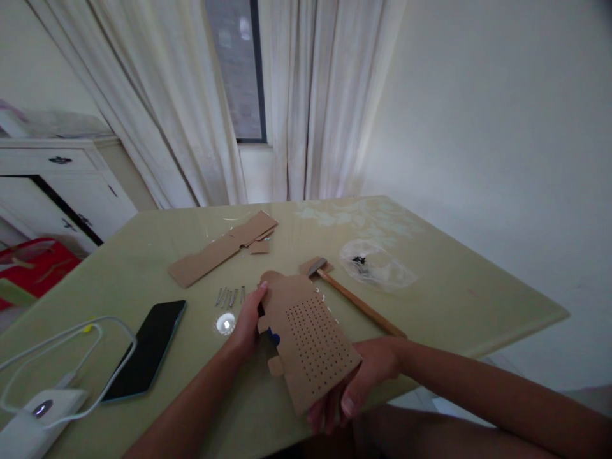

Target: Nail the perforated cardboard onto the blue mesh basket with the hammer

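A brown cardboard box (306,331) with rows of small punched holes is held tilted over the table's near edge. My left hand (248,319) grips its upper left side, thumb on the top face. My right hand (368,376) is closed around the lower right corner, fingers partly under it. Something dark blue (274,336) shows at the box's left side between cardboard tabs. Just beyond the box lies a hammer (363,303) with a wooden handle, its head on a scrap of cardboard. Several nails (229,297) and a small shiny round disc (225,324) lie left of my left hand.
A clear plastic bag (377,264) with small black pieces lies at the right. Cardboard strips (220,252) are farther back. At the left are a phone (146,350), a white power bank (41,424) and a looped white cable (119,322). The table's (473,306) right edge meets a wall.
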`<action>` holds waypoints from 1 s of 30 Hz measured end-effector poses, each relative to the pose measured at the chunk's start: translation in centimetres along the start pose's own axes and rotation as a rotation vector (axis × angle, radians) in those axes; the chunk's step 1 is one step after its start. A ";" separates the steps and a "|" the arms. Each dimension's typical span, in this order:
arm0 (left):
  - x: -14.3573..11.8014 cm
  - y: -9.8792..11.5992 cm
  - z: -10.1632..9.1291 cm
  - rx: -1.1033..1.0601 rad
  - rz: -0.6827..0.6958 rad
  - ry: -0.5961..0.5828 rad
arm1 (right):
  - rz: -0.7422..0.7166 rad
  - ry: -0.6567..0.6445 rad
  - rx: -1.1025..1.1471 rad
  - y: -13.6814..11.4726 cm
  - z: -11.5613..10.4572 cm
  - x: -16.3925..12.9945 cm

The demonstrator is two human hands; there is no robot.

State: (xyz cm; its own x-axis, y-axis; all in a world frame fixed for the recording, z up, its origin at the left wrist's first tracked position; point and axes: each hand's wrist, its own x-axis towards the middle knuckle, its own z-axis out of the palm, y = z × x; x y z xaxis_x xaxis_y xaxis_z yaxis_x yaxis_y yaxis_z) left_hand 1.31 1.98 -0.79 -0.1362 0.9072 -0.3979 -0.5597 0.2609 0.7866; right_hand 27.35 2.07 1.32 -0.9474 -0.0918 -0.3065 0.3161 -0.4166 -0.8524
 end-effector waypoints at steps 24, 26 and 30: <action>-0.7 0.6 0.2 -0.035 0.037 -0.076 | 0.172 0.196 -0.130 1.7 -1.6 -1.3; -0.3 0.4 0.1 -0.017 0.154 -0.049 | 0.151 0.253 -0.192 1.9 -1.7 -1.6; 0.9 0.2 -0.5 0.025 0.408 0.049 | 0.087 0.323 -0.280 2.0 -1.9 -2.0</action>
State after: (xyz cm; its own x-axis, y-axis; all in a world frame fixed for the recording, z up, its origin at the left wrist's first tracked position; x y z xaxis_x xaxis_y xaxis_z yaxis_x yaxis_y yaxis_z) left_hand 0.65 2.70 -1.27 -0.3821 0.9213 -0.0726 -0.4321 -0.1087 0.8953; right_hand 29.98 3.17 -0.57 -0.8665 0.1905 -0.4615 0.4378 -0.1543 -0.8857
